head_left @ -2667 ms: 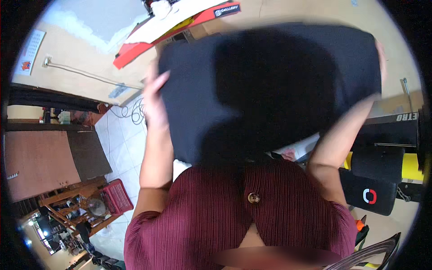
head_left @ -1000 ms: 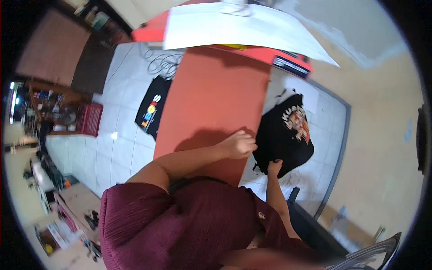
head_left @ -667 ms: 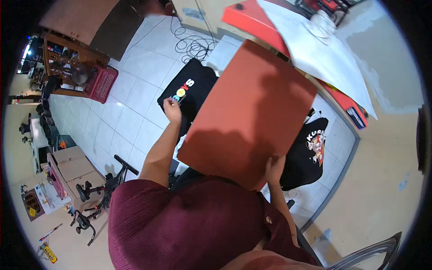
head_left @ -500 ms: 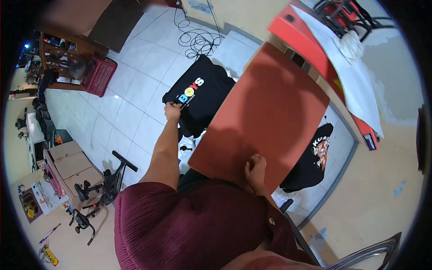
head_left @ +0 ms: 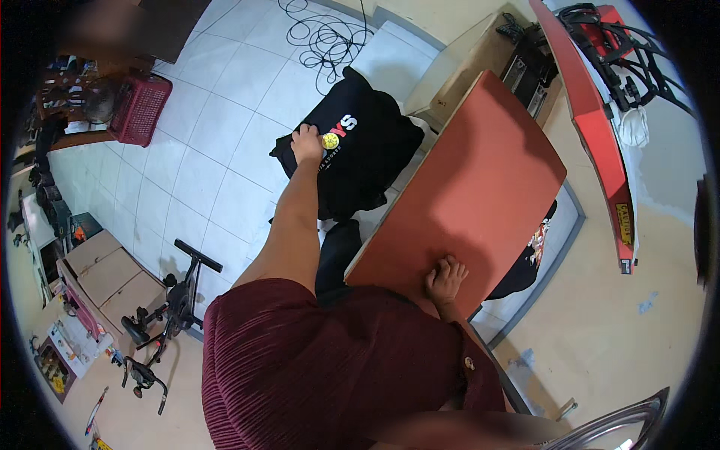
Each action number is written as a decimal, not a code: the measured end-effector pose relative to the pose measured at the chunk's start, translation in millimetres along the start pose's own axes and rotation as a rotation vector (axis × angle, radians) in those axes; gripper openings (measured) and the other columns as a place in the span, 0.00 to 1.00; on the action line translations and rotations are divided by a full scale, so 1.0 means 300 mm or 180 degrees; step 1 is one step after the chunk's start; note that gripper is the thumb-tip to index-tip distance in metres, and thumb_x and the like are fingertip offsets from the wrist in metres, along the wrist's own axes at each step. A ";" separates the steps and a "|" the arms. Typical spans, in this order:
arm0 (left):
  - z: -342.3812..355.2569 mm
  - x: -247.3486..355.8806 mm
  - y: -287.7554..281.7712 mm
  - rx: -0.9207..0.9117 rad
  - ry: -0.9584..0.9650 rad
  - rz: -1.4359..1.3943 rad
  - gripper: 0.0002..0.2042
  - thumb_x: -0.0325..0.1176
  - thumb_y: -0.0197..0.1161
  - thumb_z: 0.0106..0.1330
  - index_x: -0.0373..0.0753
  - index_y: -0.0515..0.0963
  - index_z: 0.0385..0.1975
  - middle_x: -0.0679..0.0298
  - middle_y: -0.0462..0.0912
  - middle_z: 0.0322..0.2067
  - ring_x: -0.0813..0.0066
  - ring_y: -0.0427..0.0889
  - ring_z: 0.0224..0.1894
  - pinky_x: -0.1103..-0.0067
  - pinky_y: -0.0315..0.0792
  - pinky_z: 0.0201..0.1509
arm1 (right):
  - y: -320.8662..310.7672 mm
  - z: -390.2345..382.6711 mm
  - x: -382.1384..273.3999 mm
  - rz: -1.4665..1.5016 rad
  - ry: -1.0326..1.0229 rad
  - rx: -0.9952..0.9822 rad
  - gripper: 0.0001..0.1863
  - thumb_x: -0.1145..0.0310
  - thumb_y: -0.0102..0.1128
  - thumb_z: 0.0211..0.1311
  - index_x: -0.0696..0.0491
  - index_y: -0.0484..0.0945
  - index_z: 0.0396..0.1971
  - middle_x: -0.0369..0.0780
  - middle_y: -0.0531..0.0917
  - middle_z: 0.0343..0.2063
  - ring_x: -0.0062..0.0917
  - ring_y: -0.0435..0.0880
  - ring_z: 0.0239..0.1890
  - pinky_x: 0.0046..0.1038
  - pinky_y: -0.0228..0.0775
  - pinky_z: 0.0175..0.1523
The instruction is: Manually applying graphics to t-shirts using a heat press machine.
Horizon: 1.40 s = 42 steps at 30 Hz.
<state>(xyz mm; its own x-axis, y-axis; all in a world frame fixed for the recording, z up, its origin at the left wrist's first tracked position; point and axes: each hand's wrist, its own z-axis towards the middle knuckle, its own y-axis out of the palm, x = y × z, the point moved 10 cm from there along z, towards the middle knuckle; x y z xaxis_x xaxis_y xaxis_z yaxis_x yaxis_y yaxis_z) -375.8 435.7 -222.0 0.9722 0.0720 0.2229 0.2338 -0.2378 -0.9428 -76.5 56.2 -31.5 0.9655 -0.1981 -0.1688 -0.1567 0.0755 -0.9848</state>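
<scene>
A black T-shirt (head_left: 367, 165) with a colourful chest print lies on a pile at the left side of a red-brown tabletop (head_left: 480, 187). My left hand (head_left: 306, 144) is on the shirt's left part, fingers curled into the cloth and covering some of the print. On the near part of the tabletop rests my right hand (head_left: 447, 279), palm down with its fingers apart, holding nothing. Beyond the tabletop's right edge another dark printed garment (head_left: 525, 262) shows in part; the tabletop hides the rest.
Coiled black cable (head_left: 330, 41) lies on the white tiles ahead. A wooden box (head_left: 465, 67) with dark equipment stands behind the tabletop. At far right is a red panel (head_left: 592, 135). To the left are a red basket (head_left: 142, 109) and a small exercise bike (head_left: 180, 300).
My left hand has moved inward over the shirt's print, and the shirt has shifted. My right hand, curled before, now lies spread on the tabletop. The whole view has shifted.
</scene>
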 end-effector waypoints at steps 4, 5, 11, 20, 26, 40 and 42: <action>-0.013 -0.054 0.018 0.0079 0.0197 -0.0167 0.13 0.38 0.60 0.61 0.47 0.74 0.45 0.64 0.72 0.47 0.59 0.71 0.52 0.62 0.70 0.50 | 0.022 -0.007 0.006 0.0060 0.0031 -0.0124 0.19 0.66 0.55 0.45 0.50 0.69 0.41 0.43 0.71 0.44 0.42 0.68 0.44 0.46 0.57 0.50; -0.018 -0.058 0.019 0.0069 0.0223 -0.0169 0.13 0.38 0.60 0.61 0.47 0.74 0.45 0.64 0.72 0.47 0.59 0.71 0.52 0.62 0.70 0.50 | 0.017 -0.010 0.012 0.0080 0.0054 -0.0044 0.18 0.65 0.57 0.44 0.49 0.71 0.40 0.43 0.72 0.44 0.42 0.69 0.44 0.47 0.57 0.50; 0.010 -0.168 -0.004 0.0196 -0.0408 -0.0477 0.13 0.37 0.61 0.60 0.48 0.74 0.45 0.66 0.72 0.50 0.60 0.70 0.54 0.62 0.70 0.50 | 0.005 -0.008 0.024 -0.0020 0.0105 -0.0011 0.19 0.64 0.58 0.44 0.49 0.71 0.39 0.43 0.72 0.44 0.43 0.69 0.44 0.48 0.58 0.49; 0.128 -0.293 0.075 -0.0566 -0.1037 -0.0766 0.11 0.46 0.58 0.63 0.53 0.77 0.42 0.64 0.78 0.49 0.61 0.78 0.48 0.60 0.70 0.51 | 0.021 -0.005 0.024 -0.0013 0.0102 -0.0092 0.19 0.63 0.57 0.45 0.50 0.71 0.40 0.43 0.71 0.45 0.43 0.69 0.45 0.50 0.57 0.50; 0.101 -0.253 -0.048 0.0451 -0.0476 -0.1453 0.08 0.39 0.56 0.65 0.43 0.72 0.37 0.55 0.79 0.37 0.56 0.78 0.41 0.60 0.69 0.44 | 0.016 -0.003 0.019 -0.0044 0.0154 -0.0152 0.18 0.64 0.57 0.44 0.50 0.71 0.39 0.43 0.72 0.45 0.43 0.69 0.46 0.50 0.57 0.50; -0.678 0.484 -1.079 -0.1331 0.2278 -0.2797 0.03 0.27 0.55 0.66 0.36 0.70 0.34 0.64 0.73 0.26 0.77 0.72 0.27 0.79 0.67 0.32 | -0.534 0.388 -0.298 0.1601 -0.0458 -0.0210 0.33 0.61 0.67 0.48 0.51 0.67 0.57 0.45 0.70 0.55 0.38 0.65 0.61 0.44 0.50 0.68; -0.844 0.637 -1.215 -0.1498 0.2791 -0.2475 0.03 0.27 0.56 0.65 0.36 0.70 0.34 0.61 0.75 0.26 0.72 0.76 0.28 0.77 0.69 0.33 | -0.833 0.467 -0.478 0.1692 -0.1352 0.0294 0.33 0.62 0.67 0.51 0.51 0.66 0.58 0.43 0.69 0.57 0.37 0.66 0.61 0.40 0.53 0.66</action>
<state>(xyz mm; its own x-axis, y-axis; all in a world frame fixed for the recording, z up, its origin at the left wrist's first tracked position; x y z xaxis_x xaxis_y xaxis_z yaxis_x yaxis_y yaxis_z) -271.5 290.7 227.0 0.2169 -0.2749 0.9367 0.5542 -0.7552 -0.3500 -146.7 202.6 244.8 0.7631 0.2881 -0.5785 -0.6316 0.1432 -0.7619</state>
